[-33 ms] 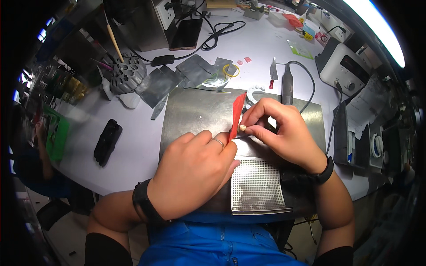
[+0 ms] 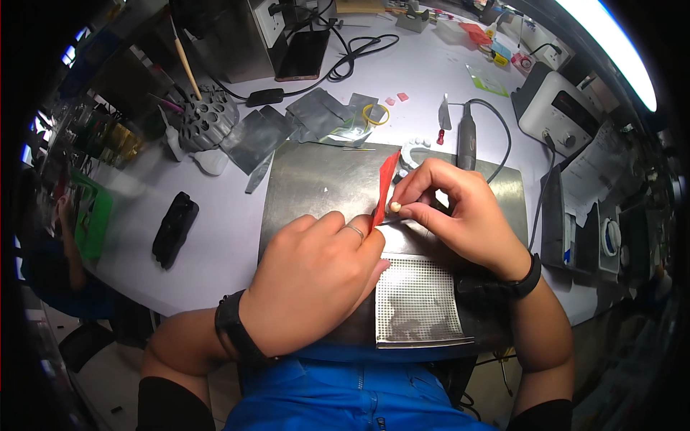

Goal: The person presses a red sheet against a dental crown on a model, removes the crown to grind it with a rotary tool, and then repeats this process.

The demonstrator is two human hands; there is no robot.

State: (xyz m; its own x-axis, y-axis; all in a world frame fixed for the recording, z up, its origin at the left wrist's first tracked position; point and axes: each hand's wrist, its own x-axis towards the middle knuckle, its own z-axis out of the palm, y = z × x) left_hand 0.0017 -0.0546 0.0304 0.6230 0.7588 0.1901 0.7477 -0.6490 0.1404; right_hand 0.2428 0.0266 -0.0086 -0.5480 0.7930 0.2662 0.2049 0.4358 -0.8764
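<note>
Above a grey metal plate (image 2: 316, 194) my two hands meet. My left hand (image 2: 309, 276) is closed, pinching a strip of thin red paper (image 2: 386, 185) that stands up from its fingers. Between the thumb and forefinger of my right hand (image 2: 460, 212) is a small cream-coloured dental crown (image 2: 395, 207), right beside the red paper; whether they touch I cannot tell. A grey horseshoe-shaped dental model (image 2: 412, 152) lies just beyond my right fingers, partly hidden by them. Under the hands, nearer to me, rests a perforated metal tray (image 2: 417, 305).
A rotary handpiece (image 2: 466, 136) with a cord lies behind my right hand, near a white control unit (image 2: 557, 108). Dark grey pouches (image 2: 316, 115) and a holder with round holes (image 2: 208, 118) stand back left. A black case (image 2: 175, 230) lies left; grey bins (image 2: 568, 233) sit right.
</note>
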